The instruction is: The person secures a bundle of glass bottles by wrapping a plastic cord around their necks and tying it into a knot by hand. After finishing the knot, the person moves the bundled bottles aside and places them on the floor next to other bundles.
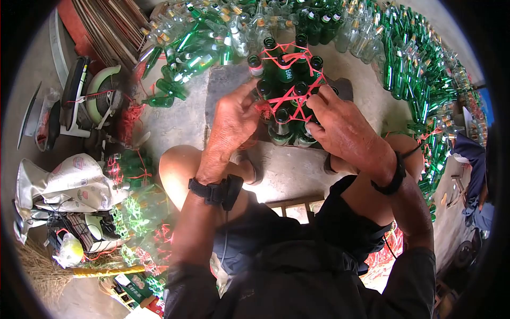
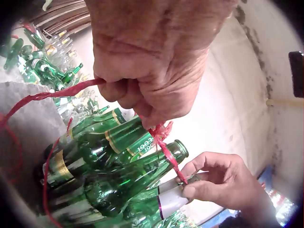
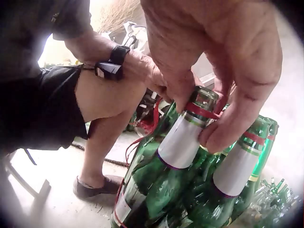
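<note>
Several green bottles (image 1: 282,116) stand upright in a bundle, red twine (image 1: 289,98) laced around their necks. At the bundle's left side my left hand (image 1: 234,119) has its fingers curled round the red twine (image 2: 71,90), which trails away from them in the left wrist view. On the opposite side, my right hand (image 1: 348,125) pinches the twine at a bottle neck; in the right wrist view its thumb and fingers surround the neck of a white-labelled bottle (image 3: 180,142). My left palm is hidden.
Many loose green bottles (image 1: 196,56) and clear bottles lie piled beyond the bundle and along the right. A fan (image 1: 101,98), a white sack (image 1: 74,183) and more tied bottles (image 1: 133,167) are at the left. Another person's dark sleeve (image 1: 473,159) shows at far right.
</note>
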A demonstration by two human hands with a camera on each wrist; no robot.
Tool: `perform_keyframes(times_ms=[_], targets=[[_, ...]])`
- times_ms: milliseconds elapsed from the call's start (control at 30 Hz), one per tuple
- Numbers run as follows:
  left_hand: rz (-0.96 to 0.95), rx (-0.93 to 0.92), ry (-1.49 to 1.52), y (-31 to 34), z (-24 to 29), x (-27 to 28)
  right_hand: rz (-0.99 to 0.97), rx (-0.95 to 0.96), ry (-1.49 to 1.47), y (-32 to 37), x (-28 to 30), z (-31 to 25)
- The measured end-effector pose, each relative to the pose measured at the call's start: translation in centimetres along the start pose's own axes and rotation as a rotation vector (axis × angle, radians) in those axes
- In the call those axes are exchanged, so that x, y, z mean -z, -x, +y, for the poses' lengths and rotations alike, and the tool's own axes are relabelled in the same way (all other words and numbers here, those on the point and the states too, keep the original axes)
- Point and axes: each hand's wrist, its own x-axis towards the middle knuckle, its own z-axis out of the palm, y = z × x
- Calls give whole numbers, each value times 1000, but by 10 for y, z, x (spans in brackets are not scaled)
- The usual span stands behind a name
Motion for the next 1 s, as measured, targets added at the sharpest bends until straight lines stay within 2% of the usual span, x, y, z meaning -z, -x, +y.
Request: perform_keyframes(times_ms=[100, 167, 233, 400, 433, 467, 500, 600, 700, 900, 933, 1000], targets=[[1, -3, -7, 1, 1, 2, 43, 20, -5, 2, -4, 2], [9, -16, -9, 1, -1, 2, 70, 142, 8, 0, 0, 2], [17, -30, -9, 1, 3, 3, 79, 134, -26, -1, -1, 8], [7, 128, -28, 7, 15, 3, 72, 177, -37, -10, 8, 24], [5, 131, -28, 8, 11, 0, 43, 224, 9, -13, 12, 28], [58, 53, -74, 10, 5, -4, 15, 272, 54, -15, 14, 32], [110, -26, -120, 11, 4, -7, 14, 270, 54, -17, 14, 37], [135, 29, -77, 17, 9, -16, 24, 140, 8, -24, 14, 48], [195, -11, -84, 26, 8, -24, 3, 137, -63, -29, 17, 54], [205, 24, -50, 29, 9, -26, 16, 106, -97, -25, 18, 48], [209, 19, -49, 28, 10, -27, 19, 109, -93, -24, 16, 47], [214, 40, -30, 28, 9, -27, 159, 215, -14, -21, 10, 43]])
